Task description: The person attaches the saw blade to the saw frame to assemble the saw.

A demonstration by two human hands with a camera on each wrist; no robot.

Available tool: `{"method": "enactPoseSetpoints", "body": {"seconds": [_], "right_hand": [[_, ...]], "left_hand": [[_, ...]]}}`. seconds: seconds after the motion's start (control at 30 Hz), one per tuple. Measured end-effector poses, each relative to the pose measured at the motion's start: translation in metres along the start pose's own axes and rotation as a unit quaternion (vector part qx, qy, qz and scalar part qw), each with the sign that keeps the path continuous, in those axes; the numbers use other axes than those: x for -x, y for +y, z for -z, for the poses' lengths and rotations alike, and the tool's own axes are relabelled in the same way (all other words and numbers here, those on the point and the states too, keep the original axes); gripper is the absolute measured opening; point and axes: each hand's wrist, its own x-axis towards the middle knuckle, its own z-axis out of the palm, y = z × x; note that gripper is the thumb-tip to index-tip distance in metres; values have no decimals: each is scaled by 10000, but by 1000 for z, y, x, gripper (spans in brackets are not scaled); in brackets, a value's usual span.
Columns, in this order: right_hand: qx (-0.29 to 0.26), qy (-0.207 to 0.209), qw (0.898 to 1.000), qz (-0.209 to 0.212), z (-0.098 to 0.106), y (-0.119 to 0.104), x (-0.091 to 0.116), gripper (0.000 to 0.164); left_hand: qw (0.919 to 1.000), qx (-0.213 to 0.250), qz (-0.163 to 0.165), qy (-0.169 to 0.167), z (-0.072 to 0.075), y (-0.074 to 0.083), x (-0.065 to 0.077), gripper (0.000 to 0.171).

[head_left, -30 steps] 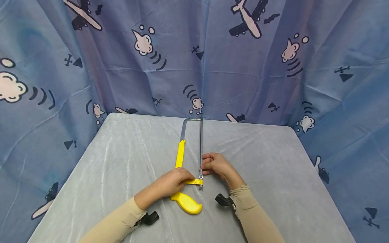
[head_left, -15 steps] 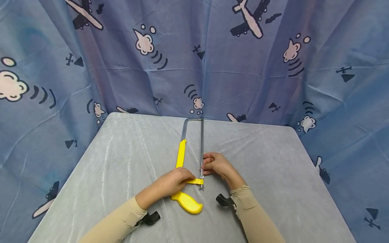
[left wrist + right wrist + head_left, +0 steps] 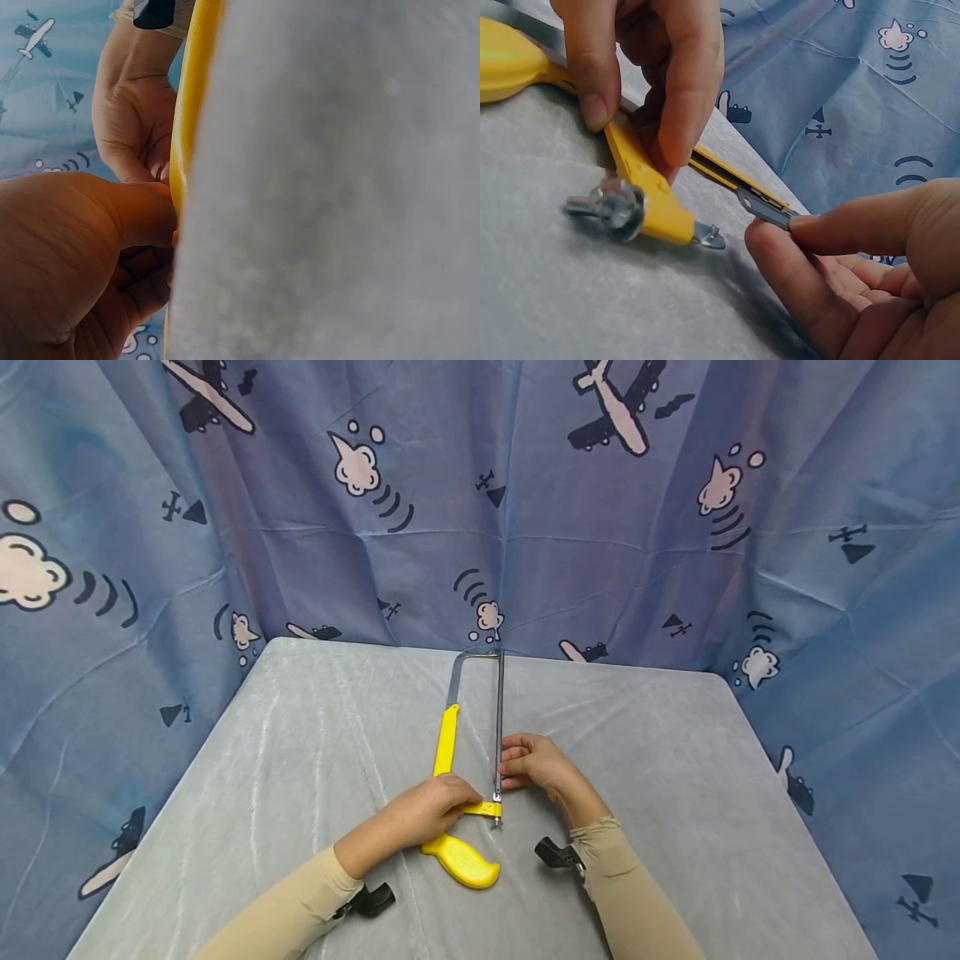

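Note:
A hacksaw with a yellow handle (image 3: 463,862) lies on the table, its frame pointing away from me. My left hand (image 3: 423,810) grips the yellow frame just beyond the handle, near the short yellow arm (image 3: 482,808). On the right, my right hand (image 3: 543,770) pinches the thin grey blade (image 3: 500,710) near its close end, between thumb and finger. In the right wrist view, the blade's holed end (image 3: 759,207) stands apart from the small metal pin holder (image 3: 709,235) that sticks out of the yellow arm. A wing nut (image 3: 616,210) sits on that arm's outer side.
A grey cloth covers the table (image 3: 637,760). Behind it and at both sides hangs a blue curtain (image 3: 420,585) with airplane prints. Black wrist cameras are strapped to both sleeves (image 3: 637,893).
My right hand has shifted very slightly away from me along with the blade's close end. The left hand keeps its place on the hacksaw.

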Motion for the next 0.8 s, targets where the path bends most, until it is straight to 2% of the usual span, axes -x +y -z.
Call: {"method": "enactPoseSetpoints", "body": {"seconds": [0.1,0.4,0.8], "right_hand": [[-64,17,10000,5,0,-1,0,57],[277,-128,9995,-35,-3,3,4,53],[368,180,9992,33,0,4,2,54]], "left_hand": [[10000,-26,-31,10,0,0,1,28],[9999,-37,-97,47,-2,0,3,28],[9999,-79,-112,67,-2,-2,0,27]]}}
